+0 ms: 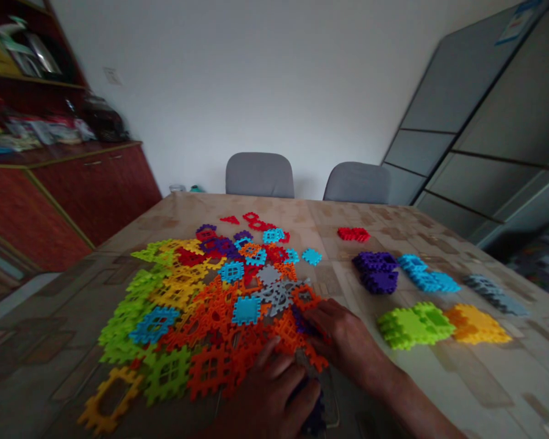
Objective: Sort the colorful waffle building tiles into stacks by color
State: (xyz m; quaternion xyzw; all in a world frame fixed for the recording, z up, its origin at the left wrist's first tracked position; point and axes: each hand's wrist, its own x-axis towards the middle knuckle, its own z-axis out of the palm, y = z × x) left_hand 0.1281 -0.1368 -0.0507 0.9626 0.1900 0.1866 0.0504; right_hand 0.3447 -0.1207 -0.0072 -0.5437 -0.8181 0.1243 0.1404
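A spread-out heap of toothed plastic building tiles covers the middle of the table, with orange tiles [210, 369] nearest my hands. My left hand [269, 399] is closed around dark purple tiles [313, 411] at the near edge of the heap; the fingers hide much of them. Further right, my right hand [348, 335] has its fingers closed on a purple tile [299, 321] among orange ones. Just beyond it lie grey tiles [279, 296] and a solid light-blue tile [247, 310].
Sorted stacks stand on the right: purple [377, 271], light blue [427, 274], grey [496, 294], green [414, 326], yellow [478, 323] and red [353, 234]. Two grey chairs [260, 175] are behind the table [311, 216]. A red-brown cabinet [86, 189] is at left.
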